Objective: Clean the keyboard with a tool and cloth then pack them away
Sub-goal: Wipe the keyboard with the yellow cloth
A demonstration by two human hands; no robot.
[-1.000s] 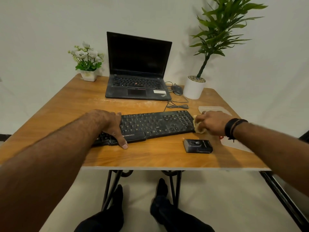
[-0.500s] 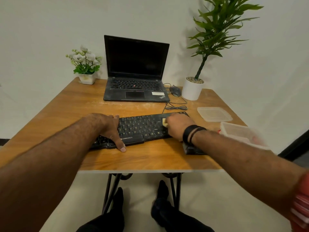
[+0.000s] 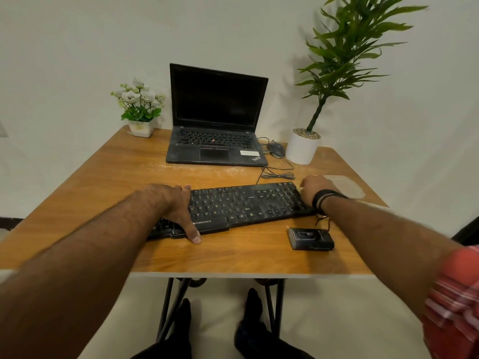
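Note:
A dusty black keyboard (image 3: 243,206) lies across the middle of the wooden table (image 3: 108,177). My left hand (image 3: 172,206) presses flat on its left end, thumb on the table in front. My right hand (image 3: 315,189) is closed at the keyboard's right end. The yellowish cloth it held earlier is almost hidden under the fingers; only a sliver shows at its left edge. A small black cleaning tool (image 3: 311,238) rests on the table in front of the keyboard's right end.
A clear plastic lid (image 3: 344,186) lies right of my right hand. At the back stand an open laptop (image 3: 216,117), a mouse (image 3: 276,149) with coiled cable, a white potted plant (image 3: 302,149) and a small flower pot (image 3: 141,128).
My right hand swept left to the keyboard's middle, then back to its right end. My left hand stayed on the left end. The view shifted; the clear container at right is out of sight.

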